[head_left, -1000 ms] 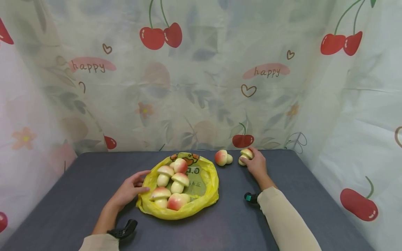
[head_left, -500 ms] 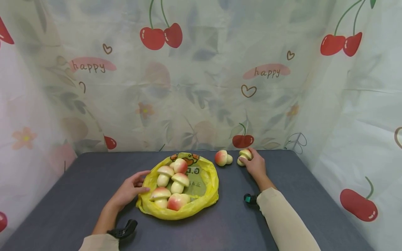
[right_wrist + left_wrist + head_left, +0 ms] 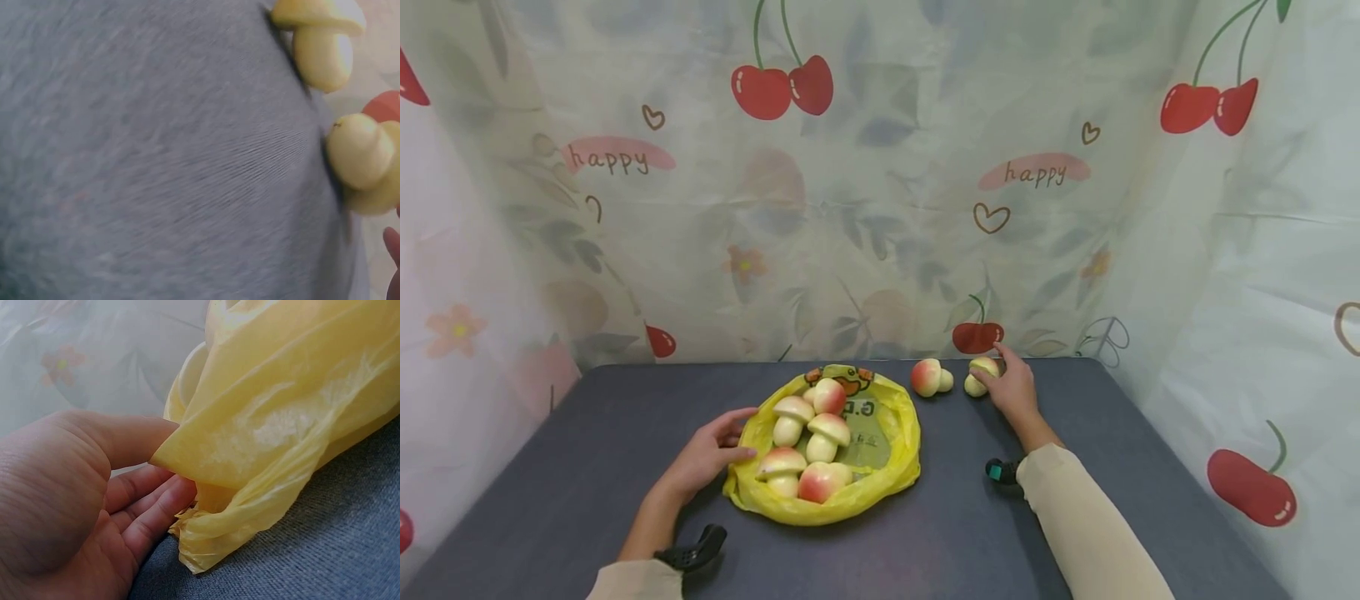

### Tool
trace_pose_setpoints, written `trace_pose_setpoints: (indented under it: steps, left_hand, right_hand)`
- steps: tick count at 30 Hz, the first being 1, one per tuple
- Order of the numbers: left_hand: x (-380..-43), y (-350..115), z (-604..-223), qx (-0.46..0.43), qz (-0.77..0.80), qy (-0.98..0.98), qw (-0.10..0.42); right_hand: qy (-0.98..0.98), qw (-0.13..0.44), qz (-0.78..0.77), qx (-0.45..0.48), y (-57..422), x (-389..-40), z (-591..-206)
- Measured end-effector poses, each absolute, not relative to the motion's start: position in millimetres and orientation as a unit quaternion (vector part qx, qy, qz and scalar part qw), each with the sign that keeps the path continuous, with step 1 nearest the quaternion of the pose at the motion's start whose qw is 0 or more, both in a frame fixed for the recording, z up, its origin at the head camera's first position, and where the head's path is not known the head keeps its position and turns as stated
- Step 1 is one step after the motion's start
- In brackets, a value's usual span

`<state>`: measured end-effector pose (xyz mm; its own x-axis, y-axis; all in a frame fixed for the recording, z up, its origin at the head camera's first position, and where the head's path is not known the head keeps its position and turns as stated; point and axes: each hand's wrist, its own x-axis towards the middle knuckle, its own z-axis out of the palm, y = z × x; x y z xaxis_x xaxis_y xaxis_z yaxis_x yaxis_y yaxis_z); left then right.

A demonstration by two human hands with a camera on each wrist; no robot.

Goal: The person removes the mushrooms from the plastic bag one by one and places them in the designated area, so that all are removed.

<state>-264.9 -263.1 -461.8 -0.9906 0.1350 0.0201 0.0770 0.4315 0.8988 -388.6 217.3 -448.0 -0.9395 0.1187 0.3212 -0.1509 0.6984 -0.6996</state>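
We see the curtain point(image 3: 880, 275) as the biggest thing, printed with cherries point(image 3: 760, 93) and filling the upper half and both sides of the frame. Below it, the grey desk point(image 3: 917, 550) spreads across the lower frame. The yellow bag point(image 3: 910, 454) sits on the desk just left of centre, its mouth open upward and rolled at the rim, dark letters showing on its inner back wall. Beige sleeves point(image 3: 1093, 533) come in from the bottom edge.

We find the left hand point(image 3: 703, 454) at the bag's left side; its thumb and fingers pinch a fold of plastic, which the left wrist view shows close up. The right hand point(image 3: 1015, 392) is right of centre, at the desk's far edge, its fingers spread and loose of any grip, the thumb resting at a mushroom. We see a black camera on each wrist, the left camera point(image 3: 700, 548) larger in the frame than the right camera point(image 3: 1002, 472).

We count five mushrooms point(image 3: 822, 448) in the bag, heaped toward its left. Two lie on the desk beyond the bag's right: the red mushroom point(image 3: 925, 377), cap to the left, and beside it, apart, the pale mushroom point(image 3: 977, 385) under the right thumb.
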Motion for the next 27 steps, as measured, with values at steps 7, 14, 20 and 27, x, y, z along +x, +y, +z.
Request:
trace_pose_setpoints:
  steps: [7,14,20,27]
  left_hand:
    - [-262.9,-261.6,-457.4,0.061,0.535,0.842,0.029]
    - [-264.4,-261.4,-458.8,0.066,0.543,0.836,0.033]
    - [-266.1,-263.9,-460.4,0.070,0.541,0.838,0.031]
    - [-264.6,-263.0,-460.3,0.074,0.542,0.837,0.029]
  right_hand:
    - [-0.897,0.179,0.404,0.034,204.8,-389.4,-425.9]
    - [-0.880,0.203,0.422,0.073,178.3,-388.6,-400.8]
    - [-0.860,0.197,0.456,0.114,151.4,-387.6,-380.3]
    - [-0.844,0.212,0.462,0.173,122.3,-390.0,-364.9]
